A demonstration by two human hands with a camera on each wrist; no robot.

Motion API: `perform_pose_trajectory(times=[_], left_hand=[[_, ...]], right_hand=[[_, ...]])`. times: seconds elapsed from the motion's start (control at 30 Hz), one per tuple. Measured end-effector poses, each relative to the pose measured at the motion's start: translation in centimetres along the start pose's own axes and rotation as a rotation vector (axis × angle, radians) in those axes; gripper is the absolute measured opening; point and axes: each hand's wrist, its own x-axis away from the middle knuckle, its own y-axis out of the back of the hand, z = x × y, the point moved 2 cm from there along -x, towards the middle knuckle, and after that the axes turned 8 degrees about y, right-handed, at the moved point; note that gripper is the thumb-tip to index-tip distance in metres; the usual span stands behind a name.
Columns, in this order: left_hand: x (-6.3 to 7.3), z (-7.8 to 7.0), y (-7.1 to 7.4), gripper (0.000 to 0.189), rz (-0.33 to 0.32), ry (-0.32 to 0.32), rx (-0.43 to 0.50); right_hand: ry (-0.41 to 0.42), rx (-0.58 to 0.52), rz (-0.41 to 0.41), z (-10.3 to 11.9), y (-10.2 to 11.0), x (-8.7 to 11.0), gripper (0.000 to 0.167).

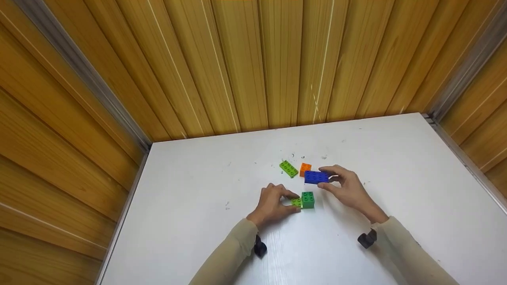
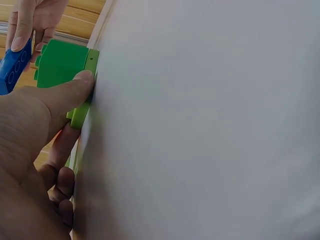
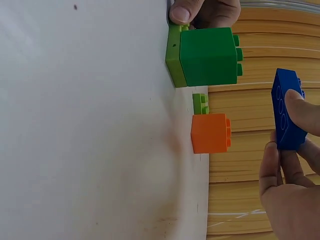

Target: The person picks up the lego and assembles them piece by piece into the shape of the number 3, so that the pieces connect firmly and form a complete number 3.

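My left hand point(image 1: 273, 204) pinches the left end of a flat lime-green toy brick point(image 1: 296, 202) between thumb and fingers, low on the table. A taller dark green brick point(image 1: 307, 200) is stacked on that brick's other end, studs up, as the right wrist view also shows. My right hand point(image 1: 348, 189) holds a long blue brick point(image 1: 316, 177) between thumb and fingers, raised off the table. In the right wrist view, the hollow underside of the blue brick point(image 3: 282, 107) shows its round tubes.
Beyond the hands, an orange brick point(image 1: 305, 168) stands on the white table point(image 1: 190, 221), partly covered by the blue brick in the head view. Left of it lies another flat lime-green brick point(image 1: 288, 168). Yellow wood-look panels point(image 1: 237, 67) wall the table's back.
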Motion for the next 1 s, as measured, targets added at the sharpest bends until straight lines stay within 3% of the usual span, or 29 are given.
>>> perform_pose_trajectory(times=[0.43, 1.0], left_hand=[[0.0, -0.2, -0.1, 0.033, 0.000, 0.032, 0.012], [0.1, -0.2, 0.0, 0.033, -0.026, -0.009, -0.018]], right_hand=[[0.024, -0.001, 0.017, 0.1, -0.9, 0.6, 0.041], [0.053, -0.020, 0.060, 0.4, -1.7, 0.7, 0.038]])
